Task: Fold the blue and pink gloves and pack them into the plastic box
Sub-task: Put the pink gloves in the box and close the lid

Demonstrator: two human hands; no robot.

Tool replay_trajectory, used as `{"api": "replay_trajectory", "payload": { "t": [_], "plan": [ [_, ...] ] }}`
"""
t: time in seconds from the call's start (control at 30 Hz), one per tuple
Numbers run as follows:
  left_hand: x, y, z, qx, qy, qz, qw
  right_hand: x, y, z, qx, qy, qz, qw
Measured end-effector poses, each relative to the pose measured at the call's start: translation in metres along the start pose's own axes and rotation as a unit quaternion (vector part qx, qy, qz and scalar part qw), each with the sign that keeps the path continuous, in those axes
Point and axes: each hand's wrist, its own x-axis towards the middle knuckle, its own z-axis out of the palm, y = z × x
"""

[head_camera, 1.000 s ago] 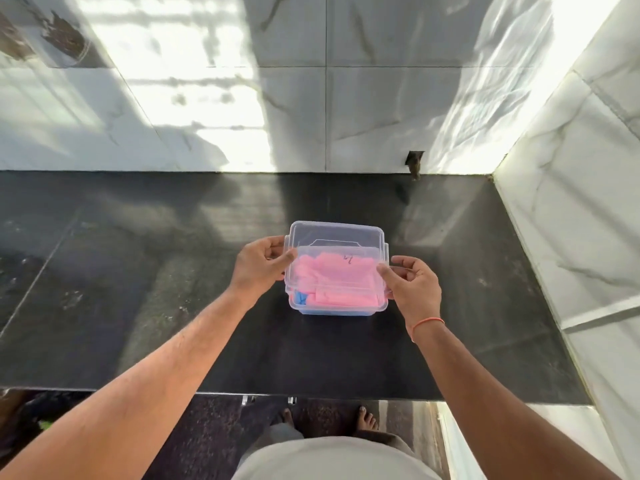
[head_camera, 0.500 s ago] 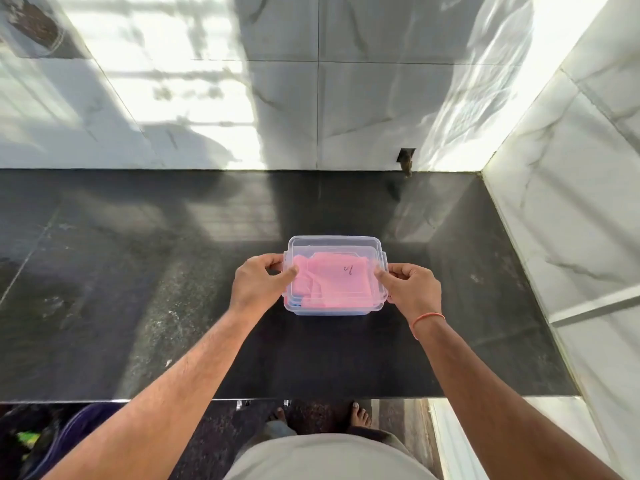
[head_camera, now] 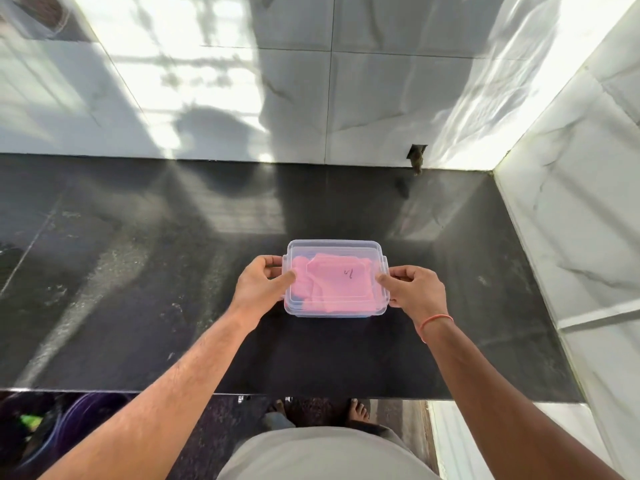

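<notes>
A clear plastic box with its clear lid on sits on the dark stone counter, in the middle of the head view. Folded pink gloves show through the lid; the blue gloves are hidden under them. My left hand grips the box's left side, thumb on the lid and fingers curled round the edge. My right hand grips the right side the same way.
White marble wall tiles rise behind the counter and along its right side. A small dark fitting sticks out of the back wall near the corner. The counter's front edge runs just before my body, with my bare feet on the floor below.
The lid, tilted up at the back a second ago, has come down flat onto the box. Both hands stayed at the box's sides.
</notes>
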Motion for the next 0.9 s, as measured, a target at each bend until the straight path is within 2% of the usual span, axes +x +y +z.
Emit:
{"api": "replay_trajectory", "payload": {
  "t": [0.27,0.43,0.6,0.77,0.9],
  "plan": [
    [-0.002,0.003,-0.002,-0.029,-0.012,-0.041,0.999,-0.001,0.003,-0.001,0.009,-0.017,0.016,1.0],
    [-0.006,0.002,-0.005,-0.078,-0.056,-0.063,0.993,0.0,0.006,-0.003,0.022,-0.034,0.026,0.999],
    [-0.007,0.005,-0.007,-0.082,-0.077,-0.07,0.991,0.0,0.006,-0.002,0.048,-0.061,0.045,0.996],
    [-0.008,0.006,-0.011,-0.044,-0.078,-0.088,0.992,0.0,0.005,-0.005,0.112,-0.101,0.08,0.985],
    [-0.012,0.004,-0.011,-0.072,-0.055,-0.085,0.992,-0.001,0.005,-0.005,0.118,-0.091,0.072,0.986]
  ]
}}
